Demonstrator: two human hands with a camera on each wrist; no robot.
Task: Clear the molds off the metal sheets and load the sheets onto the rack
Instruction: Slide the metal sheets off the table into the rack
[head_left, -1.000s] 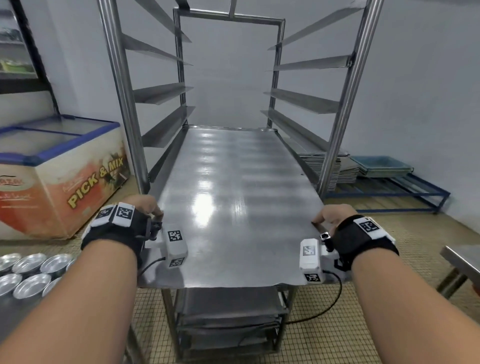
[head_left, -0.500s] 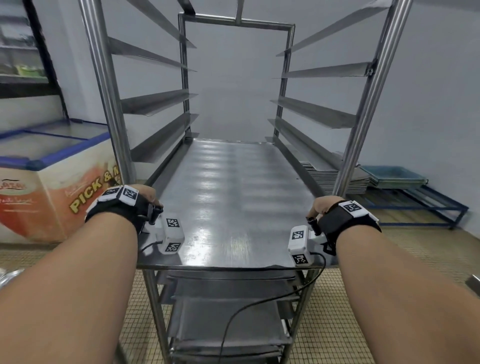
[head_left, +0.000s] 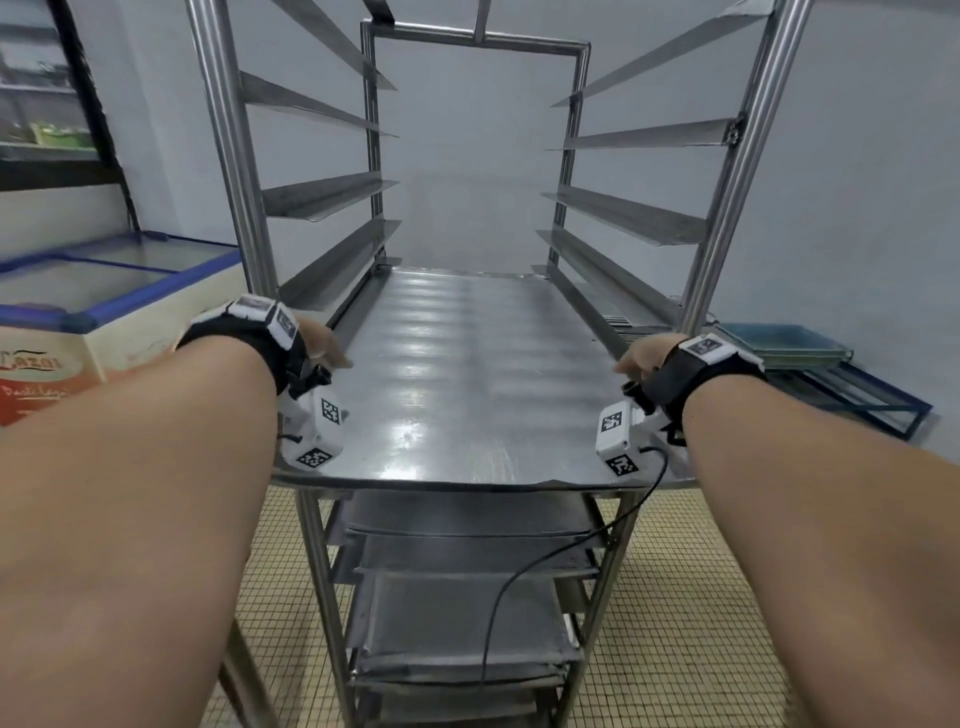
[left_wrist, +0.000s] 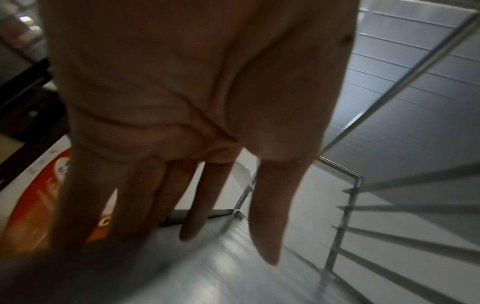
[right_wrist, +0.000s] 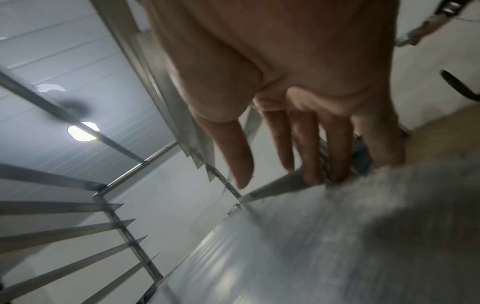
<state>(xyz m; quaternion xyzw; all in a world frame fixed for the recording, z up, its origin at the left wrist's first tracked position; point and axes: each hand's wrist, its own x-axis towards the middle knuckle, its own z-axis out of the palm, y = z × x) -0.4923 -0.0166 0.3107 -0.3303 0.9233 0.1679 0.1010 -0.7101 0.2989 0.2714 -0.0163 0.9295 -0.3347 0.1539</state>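
A bare metal sheet (head_left: 467, 374) lies level on the runners of the steel rack (head_left: 228, 156), its near edge sticking out toward me. My left hand (head_left: 322, 343) is at the sheet's left edge just inside the front post. In the left wrist view its fingers (left_wrist: 197, 205) hang straight above the sheet (left_wrist: 233, 277). My right hand (head_left: 639, 356) is at the right edge. Its thumb (right_wrist: 233, 148) is above the sheet (right_wrist: 285, 257) and its straight fingertips drop behind the edge. No molds are in view.
Several more sheets (head_left: 457, 519) fill the rack's lower runners; the upper runners are bare. A chest freezer (head_left: 104, 312) stands at the left. Stacked trays (head_left: 779, 343) on a low blue frame (head_left: 857, 400) sit at the right. A black cable (head_left: 545, 561) hangs from my right wrist.
The sheet has slid deeper into the rack and I have stepped closer. Both hands moved forward along its edges and their fingers have straightened. The molds at the left have left the view.
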